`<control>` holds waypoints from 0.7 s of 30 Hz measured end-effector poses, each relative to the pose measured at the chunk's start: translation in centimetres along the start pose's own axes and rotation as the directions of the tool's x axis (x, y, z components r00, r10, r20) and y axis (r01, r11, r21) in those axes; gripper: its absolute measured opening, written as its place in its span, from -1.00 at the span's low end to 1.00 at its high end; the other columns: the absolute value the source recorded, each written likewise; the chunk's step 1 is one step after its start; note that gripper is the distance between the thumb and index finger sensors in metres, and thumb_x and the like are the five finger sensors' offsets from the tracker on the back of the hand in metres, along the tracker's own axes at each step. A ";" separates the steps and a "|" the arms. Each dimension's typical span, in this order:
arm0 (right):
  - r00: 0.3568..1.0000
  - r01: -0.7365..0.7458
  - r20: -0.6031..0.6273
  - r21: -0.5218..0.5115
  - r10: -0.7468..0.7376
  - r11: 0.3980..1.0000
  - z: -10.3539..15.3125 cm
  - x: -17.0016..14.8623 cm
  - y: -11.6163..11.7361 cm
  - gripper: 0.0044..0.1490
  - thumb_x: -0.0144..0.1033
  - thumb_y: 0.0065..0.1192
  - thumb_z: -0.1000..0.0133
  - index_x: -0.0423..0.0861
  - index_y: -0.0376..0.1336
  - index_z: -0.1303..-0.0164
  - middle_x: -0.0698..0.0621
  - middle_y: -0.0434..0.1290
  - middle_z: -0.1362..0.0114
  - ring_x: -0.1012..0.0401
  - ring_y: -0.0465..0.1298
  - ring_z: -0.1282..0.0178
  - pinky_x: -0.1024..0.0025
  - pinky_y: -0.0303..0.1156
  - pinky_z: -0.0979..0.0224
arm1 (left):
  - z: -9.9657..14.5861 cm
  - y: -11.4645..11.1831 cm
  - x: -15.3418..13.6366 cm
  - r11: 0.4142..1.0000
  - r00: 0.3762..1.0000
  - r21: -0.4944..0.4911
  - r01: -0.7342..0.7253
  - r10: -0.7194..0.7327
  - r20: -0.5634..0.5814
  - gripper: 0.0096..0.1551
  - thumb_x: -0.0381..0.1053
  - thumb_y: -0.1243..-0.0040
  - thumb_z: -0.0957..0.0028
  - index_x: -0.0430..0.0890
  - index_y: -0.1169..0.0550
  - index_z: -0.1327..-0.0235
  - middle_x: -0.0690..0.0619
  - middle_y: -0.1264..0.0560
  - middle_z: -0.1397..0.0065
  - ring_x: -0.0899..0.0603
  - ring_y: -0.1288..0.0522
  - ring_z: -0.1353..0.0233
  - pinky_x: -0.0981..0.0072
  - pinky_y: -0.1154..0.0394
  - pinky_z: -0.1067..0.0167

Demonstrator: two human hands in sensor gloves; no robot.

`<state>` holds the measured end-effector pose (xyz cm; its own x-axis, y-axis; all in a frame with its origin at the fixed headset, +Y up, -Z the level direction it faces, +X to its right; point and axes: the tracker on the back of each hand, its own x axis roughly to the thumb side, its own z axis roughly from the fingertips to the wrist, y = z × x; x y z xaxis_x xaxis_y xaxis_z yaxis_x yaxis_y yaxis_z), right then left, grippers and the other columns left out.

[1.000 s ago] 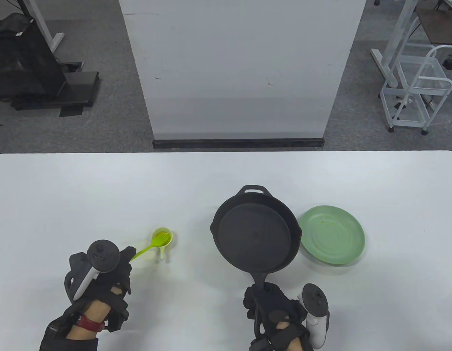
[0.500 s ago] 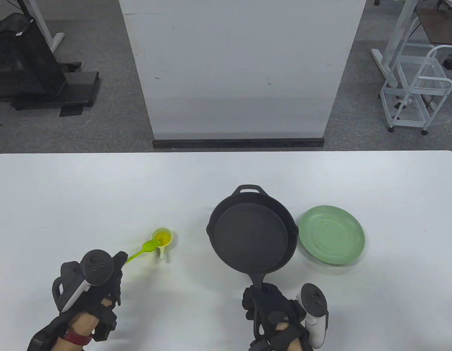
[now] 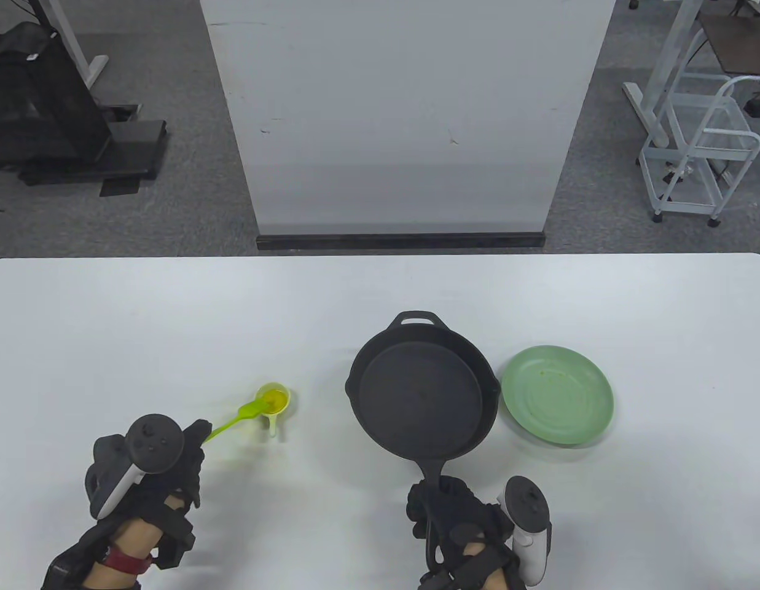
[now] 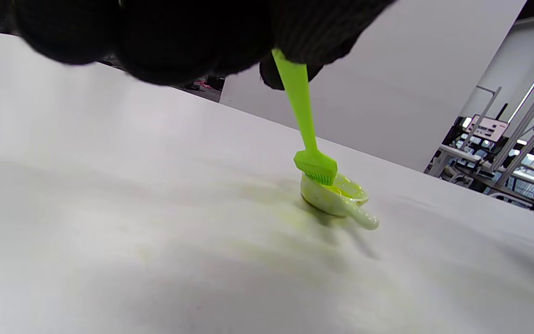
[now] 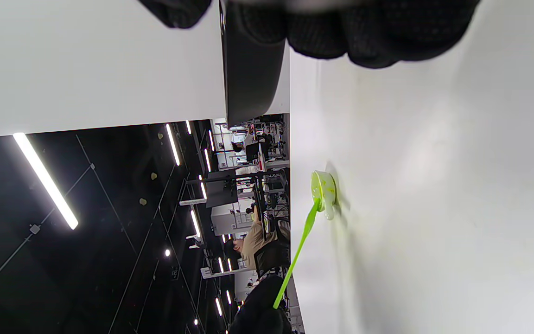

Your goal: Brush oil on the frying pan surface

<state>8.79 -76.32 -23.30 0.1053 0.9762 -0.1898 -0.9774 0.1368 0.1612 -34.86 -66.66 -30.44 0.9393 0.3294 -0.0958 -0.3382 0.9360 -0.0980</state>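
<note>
Two gloved hands work at the near edge of the white worktop. The left hand grips the far end of a bright green brush by its thin handle, fingers curled around it. The brush slants away from the hand toward a small cup of yellow oil. In the left wrist view the brush comes down from the gloved fingers and its bristles sit at the near rim of the cup, which has a short spout or handle pointing out along the worktop. A faint greenish smear shows on the surface around the cup.

The right hand is closed around the long handle of the black frying pan. The pan sits on the worktop to the right of the cup, well apart from it, with a small loop grip on its far side. Its inner surface looks dark and matte. Just to the right of the pan lies a pale green plate with a few small specks on it, very close to the pan's rim.

From the right wrist view, which is turned on its side, the cup and brush are seen at a distance.
</note>
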 end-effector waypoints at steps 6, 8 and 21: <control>1.000 -0.001 0.000 0.002 0.001 1.000 0.0 0.0 0.1 -0.39 -0.08 0.12 -0.03 -0.28 0.17 -0.07 -0.33 0.29 -0.23 -0.21 0.39 -0.11 0.17 0.46 -0.04 | -1.3 0.4 -1.7 0.956 0.961 -0.098 -0.276 0.272 -0.048 -0.44 -0.02 -0.06 -0.03 -0.08 -0.45 -0.33 -0.01 -0.56 0.00 -0.20 -0.57 0.15 -0.12 -0.52 0.06; 1.000 -0.001 0.001 0.001 0.001 1.000 0.0 0.0 0.0 -0.39 -0.08 0.12 -0.03 -0.28 0.17 -0.07 -0.33 0.29 -0.23 -0.21 0.39 -0.11 0.17 0.46 -0.04 | -1.9 -0.2 -2.4 0.926 0.937 -0.146 -0.347 0.336 -0.096 -0.44 -0.02 -0.06 -0.03 -0.10 -0.45 -0.32 0.00 -0.58 0.05 -0.18 -0.58 0.21 -0.09 -0.54 0.11; 1.000 -0.018 0.004 0.004 0.018 1.000 0.1 0.1 0.2 -0.39 -0.08 0.13 -0.02 -0.28 0.17 -0.06 -0.34 0.29 -0.23 -0.22 0.39 -0.11 0.16 0.46 -0.03 | -2.1 -0.2 -5.3 0.836 0.857 -0.215 -0.505 0.457 -0.237 -0.44 0.01 -0.03 -0.04 -0.15 -0.45 -0.29 0.04 -0.61 0.17 -0.12 -0.58 0.35 -0.01 -0.57 0.27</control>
<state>8.60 -76.22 -23.22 0.0882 0.9791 -0.1831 -0.9785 0.1196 0.1682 -39.89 -68.84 -32.04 0.6368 0.6809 -0.3618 -0.7697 0.5889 -0.2463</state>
